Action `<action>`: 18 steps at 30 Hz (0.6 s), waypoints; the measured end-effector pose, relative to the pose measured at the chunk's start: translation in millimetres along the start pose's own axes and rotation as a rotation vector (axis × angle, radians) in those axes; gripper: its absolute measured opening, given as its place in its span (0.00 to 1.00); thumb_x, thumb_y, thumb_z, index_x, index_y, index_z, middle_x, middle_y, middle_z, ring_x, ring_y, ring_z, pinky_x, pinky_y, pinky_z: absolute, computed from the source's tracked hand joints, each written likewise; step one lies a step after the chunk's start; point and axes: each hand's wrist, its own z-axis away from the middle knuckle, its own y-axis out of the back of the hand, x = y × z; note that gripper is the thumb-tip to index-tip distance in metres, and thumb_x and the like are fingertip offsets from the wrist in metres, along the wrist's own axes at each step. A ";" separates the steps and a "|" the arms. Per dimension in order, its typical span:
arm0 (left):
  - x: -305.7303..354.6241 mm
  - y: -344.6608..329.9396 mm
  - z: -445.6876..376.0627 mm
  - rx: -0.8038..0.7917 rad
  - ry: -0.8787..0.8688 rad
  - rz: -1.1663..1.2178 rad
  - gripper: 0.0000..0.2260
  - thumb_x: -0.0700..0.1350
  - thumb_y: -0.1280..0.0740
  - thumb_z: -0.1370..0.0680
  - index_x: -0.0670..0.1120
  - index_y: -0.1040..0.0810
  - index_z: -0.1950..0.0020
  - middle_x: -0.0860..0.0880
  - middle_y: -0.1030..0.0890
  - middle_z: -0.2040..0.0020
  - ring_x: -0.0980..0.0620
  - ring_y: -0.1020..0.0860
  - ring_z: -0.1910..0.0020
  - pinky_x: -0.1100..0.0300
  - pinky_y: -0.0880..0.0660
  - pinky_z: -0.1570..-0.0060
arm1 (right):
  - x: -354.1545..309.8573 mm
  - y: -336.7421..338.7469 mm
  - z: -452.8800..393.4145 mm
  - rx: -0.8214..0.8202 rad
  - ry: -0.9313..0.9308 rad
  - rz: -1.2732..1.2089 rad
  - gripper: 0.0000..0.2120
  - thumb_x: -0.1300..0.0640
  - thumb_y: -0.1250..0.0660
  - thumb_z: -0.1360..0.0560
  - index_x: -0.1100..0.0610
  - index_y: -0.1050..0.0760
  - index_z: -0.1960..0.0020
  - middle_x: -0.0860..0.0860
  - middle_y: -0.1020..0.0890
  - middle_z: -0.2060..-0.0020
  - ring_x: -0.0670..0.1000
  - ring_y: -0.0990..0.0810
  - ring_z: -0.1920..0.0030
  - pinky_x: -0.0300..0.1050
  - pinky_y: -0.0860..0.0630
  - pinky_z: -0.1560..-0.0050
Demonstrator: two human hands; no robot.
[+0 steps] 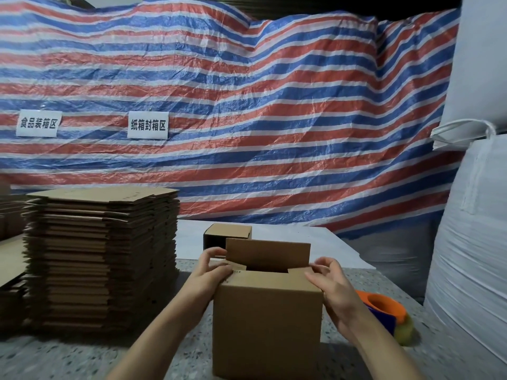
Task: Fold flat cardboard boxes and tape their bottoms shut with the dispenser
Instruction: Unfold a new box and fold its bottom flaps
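Observation:
A brown cardboard box [266, 325] stands upright on the speckled table [82, 357] in front of me. Its far flap [267, 252] sticks up and the near flaps lie folded down. My left hand [212, 270] grips the box's upper left corner, fingers curled over the edge. On the upper right corner my right hand [329, 283] holds the box the same way. An orange and blue tape dispenser [384, 308] lies on the table to the right, partly hidden behind my right wrist.
A tall stack of flat cardboard boxes [101, 256] fills the left side. A small folded box [227, 237] sits behind the one I hold. White woven sacks [472, 242] crowd the right edge. A striped tarp [247, 119] with two paper signs hangs behind.

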 end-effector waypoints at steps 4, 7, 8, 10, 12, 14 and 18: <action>0.9 7.6 -5.7 -0.064 -0.110 -0.119 0.37 0.44 0.30 0.22 0.62 0.49 0.22 0.61 0.41 0.26 0.53 0.38 0.26 0.53 0.34 0.31 | -2.9 1.8 -2.9 -0.074 0.078 0.046 0.33 0.60 0.34 0.19 0.43 0.46 0.21 0.42 0.38 0.24 0.52 0.39 0.23 0.54 0.39 0.24; 6.4 12.4 -10.6 -0.139 -0.175 -0.184 0.40 0.38 0.31 0.22 0.64 0.51 0.21 0.61 0.43 0.23 0.57 0.41 0.25 0.52 0.36 0.28 | -5.1 3.0 -5.7 -0.118 0.168 0.084 0.36 0.63 0.35 0.19 0.36 0.48 0.23 0.35 0.40 0.24 0.45 0.43 0.22 0.50 0.42 0.24; 7.9 12.3 -11.1 -0.145 -0.190 -0.187 0.39 0.37 0.32 0.21 0.64 0.49 0.21 0.59 0.39 0.23 0.56 0.36 0.26 0.51 0.34 0.28 | -5.8 4.3 -6.3 -0.123 0.189 0.093 0.35 0.63 0.34 0.19 0.33 0.46 0.26 0.31 0.37 0.28 0.43 0.42 0.24 0.50 0.42 0.24; 9.4 11.2 -9.0 -0.108 -0.223 -0.220 0.36 0.37 0.31 0.22 0.63 0.43 0.22 0.56 0.30 0.30 0.57 0.25 0.35 0.58 0.26 0.37 | -6.0 7.3 -7.2 -0.122 0.208 0.114 0.34 0.63 0.33 0.20 0.29 0.42 0.31 0.27 0.28 0.37 0.41 0.37 0.28 0.50 0.40 0.26; 8.1 9.6 -5.7 -0.040 -0.246 -0.240 0.30 0.38 0.31 0.22 0.63 0.35 0.26 0.53 0.23 0.39 0.56 0.19 0.45 0.67 0.23 0.50 | -3.0 9.1 -7.9 -0.096 0.237 0.144 0.33 0.62 0.32 0.20 0.31 0.41 0.29 0.33 0.19 0.45 0.42 0.31 0.30 0.49 0.39 0.28; 5.8 7.8 -2.3 0.017 -0.225 -0.234 0.21 0.42 0.30 0.22 0.63 0.25 0.34 0.51 0.20 0.45 0.53 0.18 0.47 0.68 0.23 0.56 | 1.0 9.4 -8.2 -0.064 0.253 0.157 0.30 0.60 0.31 0.21 0.35 0.37 0.29 0.40 0.16 0.47 0.42 0.26 0.34 0.45 0.34 0.31; 1.8 4.0 4.1 0.067 -0.209 -0.221 0.12 0.43 0.32 0.20 0.59 0.15 0.47 0.51 0.18 0.45 0.55 0.21 0.44 0.67 0.28 0.52 | 9.5 8.5 -7.1 0.024 0.212 0.071 0.16 0.58 0.31 0.21 0.42 0.24 0.38 0.43 0.14 0.48 0.43 0.18 0.43 0.31 0.22 0.53</action>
